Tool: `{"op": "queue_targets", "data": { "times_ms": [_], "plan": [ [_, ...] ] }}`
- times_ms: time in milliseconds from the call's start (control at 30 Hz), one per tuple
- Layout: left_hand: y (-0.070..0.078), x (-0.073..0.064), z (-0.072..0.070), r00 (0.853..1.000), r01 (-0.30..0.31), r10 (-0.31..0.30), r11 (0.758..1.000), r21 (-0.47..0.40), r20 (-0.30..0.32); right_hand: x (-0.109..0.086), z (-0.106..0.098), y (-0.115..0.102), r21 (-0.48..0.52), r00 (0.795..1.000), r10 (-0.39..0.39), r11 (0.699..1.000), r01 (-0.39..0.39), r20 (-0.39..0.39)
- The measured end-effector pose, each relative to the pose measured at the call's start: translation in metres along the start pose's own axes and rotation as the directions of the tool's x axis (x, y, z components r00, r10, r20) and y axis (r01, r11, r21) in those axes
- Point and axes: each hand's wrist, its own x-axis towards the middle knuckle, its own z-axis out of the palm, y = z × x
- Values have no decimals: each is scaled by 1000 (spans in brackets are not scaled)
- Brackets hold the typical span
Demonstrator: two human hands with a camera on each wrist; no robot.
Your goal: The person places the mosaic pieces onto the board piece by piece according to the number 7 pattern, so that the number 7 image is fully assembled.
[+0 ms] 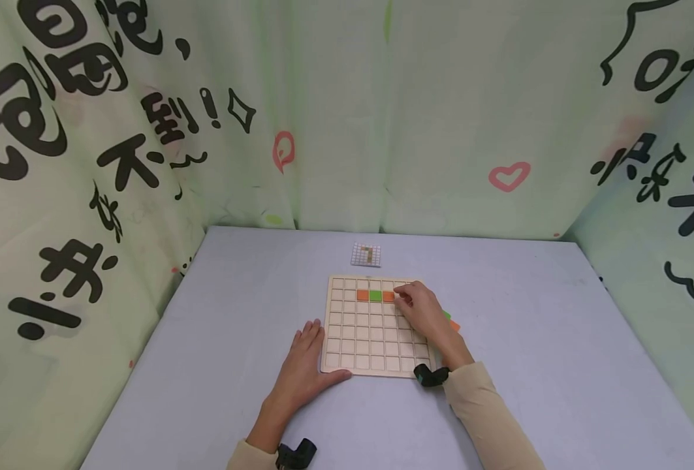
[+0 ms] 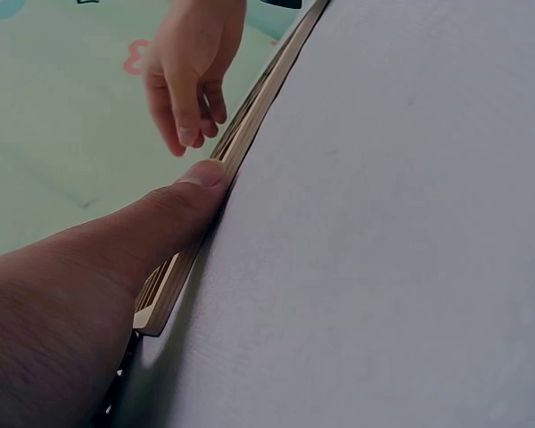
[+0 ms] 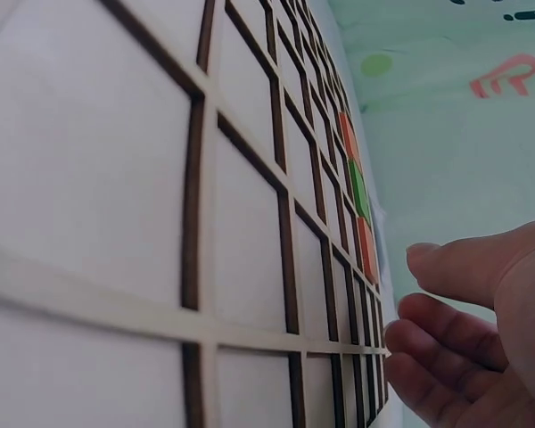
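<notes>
A wooden grid board [image 1: 361, 346] lies flat on the table. In its second row from the far edge sit an orange tile [image 1: 363, 296], a green tile [image 1: 375, 296] and another orange tile [image 1: 388, 296], side by side. My left hand [image 1: 304, 367] rests at the board's left edge and near corner, fingers straight; its thumb [image 2: 205, 174] lies along the near edge in the left wrist view. Over the board's far right part, my right hand [image 1: 422, 312] hovers beside the right orange tile. In the right wrist view its thumb and loosely bent fingers [image 3: 446, 339] stand apart, holding nothing.
Behind the board lies a small white card [image 1: 366, 255] with a gridded pattern. Partly hidden by the right hand, loose green [image 1: 446, 315] and orange tiles [image 1: 455, 326] lie off the board's right side. A printed curtain [image 1: 441, 130] surrounds the table [image 1: 546, 365].
</notes>
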Motion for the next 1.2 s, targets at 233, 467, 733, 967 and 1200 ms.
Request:
{"op": "queue_targets", "data": {
  "times_ms": [233,467,733,967,1200],
  "plan": [
    [0,0,1,1000,-7,7,1000,4,-4,-5,-4,1,12,999,30,999,-30,-20],
    [1,0,1,1000,-4,4,1000,4,-8,-10,-8,6,-1,998,20,1000,-20,-58],
    [0,1,2,1000,2,-2,1000,11,-5,-17,-13,10,5,997,63,998,-63,-48],
    [0,1,3,1000,-2,2,1000,11,-6,-24,-17,18,-17,996,50,999,-52,-76],
    [-1,0,2,1000,1,-1,1000,20,-7,-27,-23,23,-25,995,58,998,-61,-85]
  ]
}}
